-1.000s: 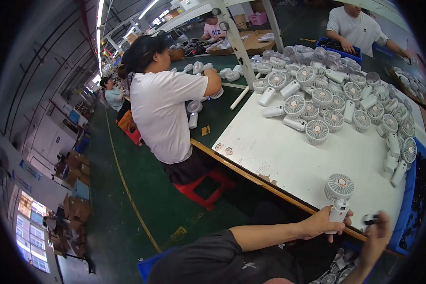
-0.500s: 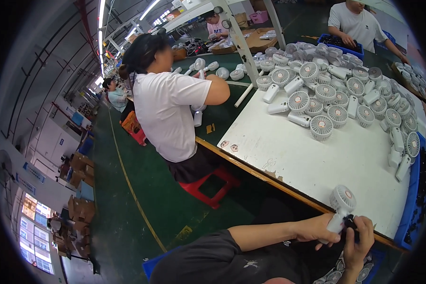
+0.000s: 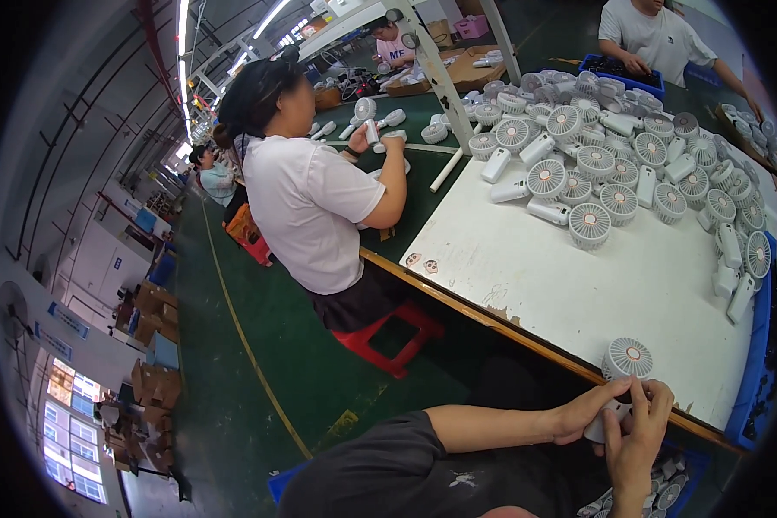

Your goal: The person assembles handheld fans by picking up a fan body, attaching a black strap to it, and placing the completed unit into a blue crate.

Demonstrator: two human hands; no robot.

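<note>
A white handheld fan [image 3: 628,356] stands head-up at the near edge of the white table. Its grille faces upward, and its handle is partly hidden by my fingers. My left hand [image 3: 581,415] is closed around the handle from the left. On the other side, my right hand [image 3: 639,432] presses its fingers and thumb against the handle just below the fan head. Any small part beneath those fingertips is hidden. Many similar fans [image 3: 617,203] lie heaped on the table [image 3: 492,268] beyond my hands.
A blue bin [image 3: 755,371] with small black pieces borders the table's right side. More fans [image 3: 665,492] fill a blue container below my right forearm. On the left a co-worker [image 3: 306,198] sits on a red stool [image 3: 388,338]; another person [image 3: 656,43] works across the table.
The black piece seen between my right fingers earlier is now hidden as they press on the handle. The fan has become more upright. The co-worker at left has raised a fan.
</note>
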